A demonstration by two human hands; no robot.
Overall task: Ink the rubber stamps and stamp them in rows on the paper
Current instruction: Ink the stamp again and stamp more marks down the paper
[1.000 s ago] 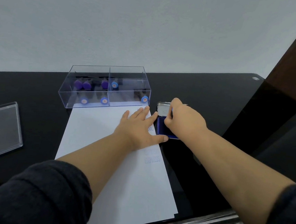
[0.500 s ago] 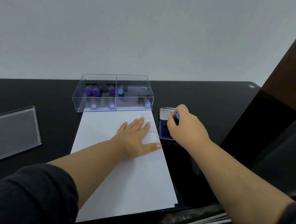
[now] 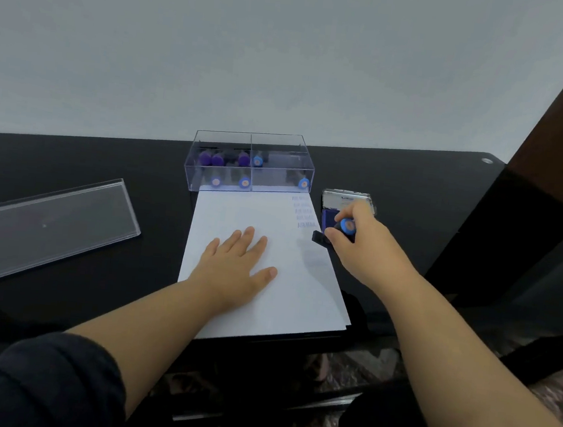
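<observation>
L hand lies flat on the paper, fingers straight & spread, thumb out to the side. R hand has its fingers curled round a stamp w/ a blue knob top; the stamp's black base pokes out over the paper's R edge, tilted; can't tell if it touches the sheet. Just behind that hand sits the ink pad, blue pad showing, silver lid up at the back, partly hidden by the hand. A column of faint blue prints runs down the paper's upper R corner. At the paper's far edge: clear box, two compartments, w/ more stamps, purple & blue tops, most in the L one. Clear lid lies well apart to the L on the black table. Dark sleeves on both arms. Brown post at far R; patterned floor below table edge.
</observation>
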